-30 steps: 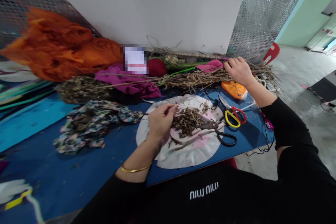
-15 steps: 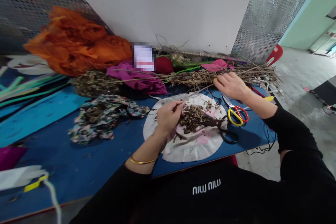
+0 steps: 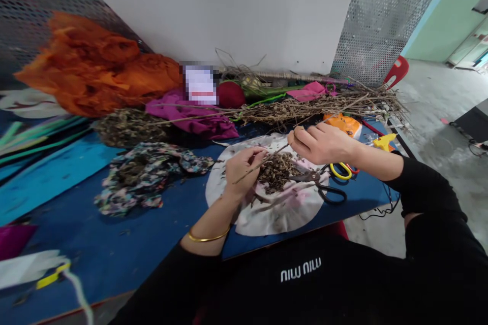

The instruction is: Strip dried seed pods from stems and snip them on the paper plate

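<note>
Stem (image 3: 279, 150) position: above the white cloth (image 3: 274, 223), running between the two hands. Long axis: a slant from upper right to lower left. The visible thin end points lower left and crosses in front of the left hand (image 3: 243, 170); the other end runs into the fingers of the right hand (image 3: 319, 142).

Right hand: fingers curled closed, grasping the stem. Left hand: thumb and fingertips drawn together at the left edge of the dried leaves (image 3: 275, 176); whether they grip the stem cannot be told.

Dried leaves lie heaped on the white cloth. Black scissors (image 3: 314, 177) rest at the right of the heap, blades pointing left, handles right. Yellow-and-red scissors (image 3: 340, 171) lie just beyond, partly hidden by the right hand. Stem bundle (image 3: 293, 108) lies lengthwise across the rear of the blue table (image 3: 183, 236).
</note>
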The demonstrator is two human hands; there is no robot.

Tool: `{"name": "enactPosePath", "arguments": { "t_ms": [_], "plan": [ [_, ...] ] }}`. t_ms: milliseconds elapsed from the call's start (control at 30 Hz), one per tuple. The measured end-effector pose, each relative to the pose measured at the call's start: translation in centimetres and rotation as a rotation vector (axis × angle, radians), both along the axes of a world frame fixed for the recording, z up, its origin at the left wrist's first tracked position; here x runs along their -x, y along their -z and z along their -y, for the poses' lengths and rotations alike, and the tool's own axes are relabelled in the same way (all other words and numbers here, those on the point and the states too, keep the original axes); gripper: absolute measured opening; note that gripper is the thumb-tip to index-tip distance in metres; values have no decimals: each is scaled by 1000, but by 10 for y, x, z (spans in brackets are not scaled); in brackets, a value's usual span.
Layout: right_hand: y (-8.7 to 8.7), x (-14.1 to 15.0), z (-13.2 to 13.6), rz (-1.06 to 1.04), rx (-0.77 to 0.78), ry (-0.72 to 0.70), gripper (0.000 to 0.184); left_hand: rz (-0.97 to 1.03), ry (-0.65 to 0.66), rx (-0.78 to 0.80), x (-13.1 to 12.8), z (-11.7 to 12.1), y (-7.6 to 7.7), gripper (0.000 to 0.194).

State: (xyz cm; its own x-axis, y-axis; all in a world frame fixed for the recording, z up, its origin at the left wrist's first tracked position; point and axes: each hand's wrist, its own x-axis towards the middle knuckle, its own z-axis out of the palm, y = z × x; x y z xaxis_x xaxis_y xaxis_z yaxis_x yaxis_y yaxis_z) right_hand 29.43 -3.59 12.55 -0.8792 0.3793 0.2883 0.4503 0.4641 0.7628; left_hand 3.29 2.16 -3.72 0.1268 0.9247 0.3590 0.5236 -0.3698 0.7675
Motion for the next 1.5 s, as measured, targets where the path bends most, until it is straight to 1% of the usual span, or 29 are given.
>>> {"name": "enactPosePath", "arguments": {
  "t_ms": [133, 233, 300, 400, 467, 567, 667, 767, 900, 1000, 1067, 1133, 1200, 1267, 1300, 1367, 1433, 1500],
  "plan": [
    [-5, -9, -7, 20, -12, 60, 34, -37, -14, -14, -1, 3, -6, 25],
    [-9, -30, -23, -27, 56, 168, 39, -48, -12, 9, -1, 5, -11, 24],
    [-14, -53, -40, -117, 128, 306, 41, -44, 5, 23, -2, 7, -14, 25],
    [-22, -97, -71, -323, 209, 548, 42, -38, 22, 34, -4, 8, -15, 27],
    [-26, -127, -95, -404, 222, 693, 44, -38, 25, 40, -4, 9, -16, 28],
    [-27, -162, -129, -479, 225, 832, 47, -46, 28, 33, -5, 9, -16, 28],
    [-19, -182, -164, -537, 257, 894, 48, -68, 45, 22, -4, 10, -13, 28],
    [-6, -193, -200, -589, 278, 881, 50, -84, 71, 17, -3, 12, -11, 28],
    [13, -202, -244, -627, 303, 860, 52, -77, 86, 12, -2, 14, -11, 27],
    [24, -202, -265, -651, 334, 931, 50, -74, 71, 31, 0, 15, -12, 28],
    [28, -200, -270, -659, 339, 1005, 47, -71, 62, 38, 0, 16, -12, 28],
    [30, -198, -268, -670, 283, 1038, 47, -70, 59, 43, 1, 16, -12, 28],
    [28, -196, -259, -687, 191, 1002, 48, -69, 50, 53, 1, 17, -13, 27],
    [23, -195, -243, -697, 151, 930, 47, -66, 35, 62, 1, 18, -14, 27],
    [20, -194, -234, -690, 172, 897, 46, -63, 27, 62, 1, 19, -14, 27],
    [15, -192, -213, -644, 287, 852, 42, -56, 21, 56, -1, 20, -16, 27],
    [13, -188, -192, -556, 455, 848, 34, -45, 23, 50, -2, 21, -17, 27],
    [16, -181, -172, -460, 594, 874, 28, -32, 30, 45, -4, 21, -18, 27]
  ]
}}
